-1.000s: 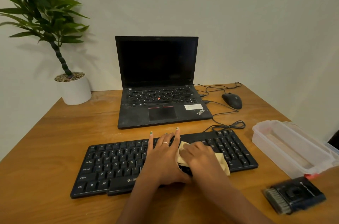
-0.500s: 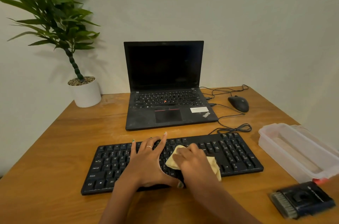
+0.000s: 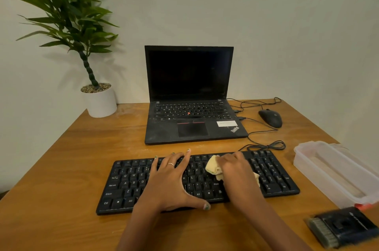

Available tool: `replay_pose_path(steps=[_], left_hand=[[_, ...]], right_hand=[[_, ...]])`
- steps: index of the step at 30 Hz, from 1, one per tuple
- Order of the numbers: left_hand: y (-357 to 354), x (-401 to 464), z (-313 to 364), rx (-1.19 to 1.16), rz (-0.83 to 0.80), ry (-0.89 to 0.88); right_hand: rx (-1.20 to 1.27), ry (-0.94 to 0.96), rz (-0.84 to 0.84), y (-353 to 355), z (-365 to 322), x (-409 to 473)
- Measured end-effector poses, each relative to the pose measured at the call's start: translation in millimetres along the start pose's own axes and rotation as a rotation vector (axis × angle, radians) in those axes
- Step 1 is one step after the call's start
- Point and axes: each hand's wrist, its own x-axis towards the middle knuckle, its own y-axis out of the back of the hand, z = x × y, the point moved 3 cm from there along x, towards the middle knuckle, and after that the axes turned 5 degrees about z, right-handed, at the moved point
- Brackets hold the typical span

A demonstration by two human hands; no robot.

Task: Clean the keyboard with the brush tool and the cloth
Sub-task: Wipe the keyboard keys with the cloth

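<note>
"ThinkPad" stands on the laptop (image 3: 192, 127) palm rest; the keyboard (image 3: 272, 176) keys read Ctrl, Alt, Shift, Caps Lock, letters.

Single head view, from above near desk edge, facing forward and down; hands and keyboard (image 3: 196, 181) close below, laptop (image 3: 192, 94) and wall beyond.

wall (image 3: 266, 14): plain, pale | table (image 3: 61, 168): wooden | light: soft, plant shadow on wall

Keyboard (image 3: 196, 181) before laptop (image 3: 192, 103); mouse (image 3: 270, 117) right of laptop; plant (image 3: 90, 78) left.
</note>
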Motion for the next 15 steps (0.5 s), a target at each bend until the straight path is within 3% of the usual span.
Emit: replay_pose_path(steps=[4,10,15], left_hand=[[-1,1,-1,-0.015,0.010,-0.003],[1,-2,2,0.009,0.009,-0.002],[-2,0,-1,-0.003,0.027,-0.007]], right_hand=[[0.032,0.198,-0.155,-8,-34,-17],[-0.027,0.045,-0.025,3,2,-3],[0.038,0.280,-0.097,-17,-30,-2]])
